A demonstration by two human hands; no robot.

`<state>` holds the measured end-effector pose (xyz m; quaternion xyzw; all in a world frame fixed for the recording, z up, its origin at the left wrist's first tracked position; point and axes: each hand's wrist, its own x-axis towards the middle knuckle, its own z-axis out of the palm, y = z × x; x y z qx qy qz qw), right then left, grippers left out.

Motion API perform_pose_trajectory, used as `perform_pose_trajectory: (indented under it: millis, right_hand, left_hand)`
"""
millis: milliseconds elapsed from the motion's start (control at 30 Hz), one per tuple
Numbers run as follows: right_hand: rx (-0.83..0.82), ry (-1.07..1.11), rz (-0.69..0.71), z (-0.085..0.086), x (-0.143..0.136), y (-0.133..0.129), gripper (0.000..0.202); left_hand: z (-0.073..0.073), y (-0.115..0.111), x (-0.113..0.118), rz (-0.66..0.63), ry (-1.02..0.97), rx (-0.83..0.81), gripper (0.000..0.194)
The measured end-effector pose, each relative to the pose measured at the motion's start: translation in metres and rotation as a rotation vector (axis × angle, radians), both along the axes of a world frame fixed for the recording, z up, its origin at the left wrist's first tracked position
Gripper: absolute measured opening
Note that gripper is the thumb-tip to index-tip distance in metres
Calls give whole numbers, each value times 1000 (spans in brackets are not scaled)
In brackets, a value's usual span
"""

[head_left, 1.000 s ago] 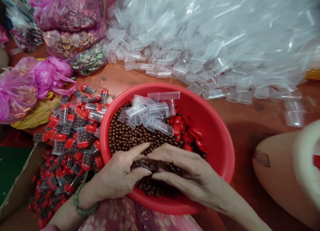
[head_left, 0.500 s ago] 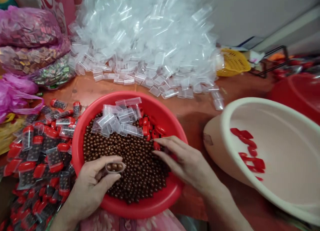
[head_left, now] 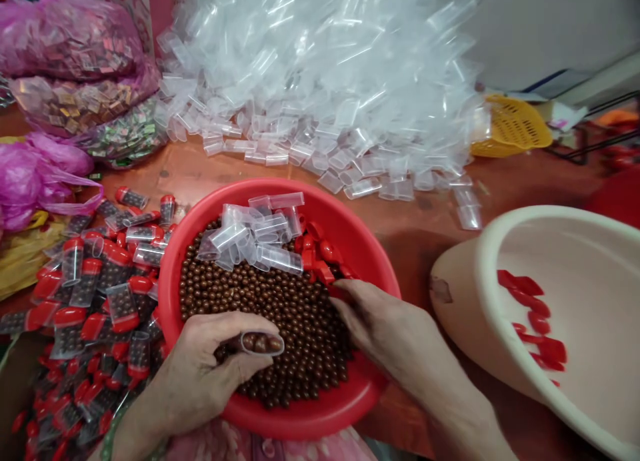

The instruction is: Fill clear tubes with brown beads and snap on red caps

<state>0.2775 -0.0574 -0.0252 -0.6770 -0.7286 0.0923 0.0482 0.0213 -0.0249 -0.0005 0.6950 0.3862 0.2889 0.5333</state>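
Observation:
My left hand [head_left: 220, 361] holds a clear plastic tube [head_left: 262, 343] with brown balls in it, its oval mouth facing up. Under it is a red basin [head_left: 310, 424] of brown chocolate-like balls [head_left: 290, 314]. My right hand [head_left: 380, 328] reaches into the basin's right side, fingers bent close to the red caps [head_left: 320, 251]; its fingertips are partly hidden and I cannot make out anything in them. Empty clear tubes [head_left: 255, 234] lie on the balls at the back of the basin.
Left of the basin lie many filled, red-capped tubes [head_left: 100, 281]. Behind is a large heap of clear tubes [head_left: 325, 81]. A cream tub [head_left: 460, 314] with red caps stands at right, a yellow basket [head_left: 517, 124] behind it. Pink bags [head_left: 70, 41] sit at back left.
The view has shifted, so the scene sits further right on the left side and right side alike. The red cap between my right fingertips no longer shows. My left hand still holds the tube.

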Motion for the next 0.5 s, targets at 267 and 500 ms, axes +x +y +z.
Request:
perform_pose_trajectory:
  millis: [267,500]
  right_hand:
    - [-102,751,-151,31,6,-24,15]
    - [-367,1051,-171,30,-15,2,21]
  left_hand:
    - [1,0,7,-38,-92,38,13]
    - [-1,-7,12,-23,-176,-353,16]
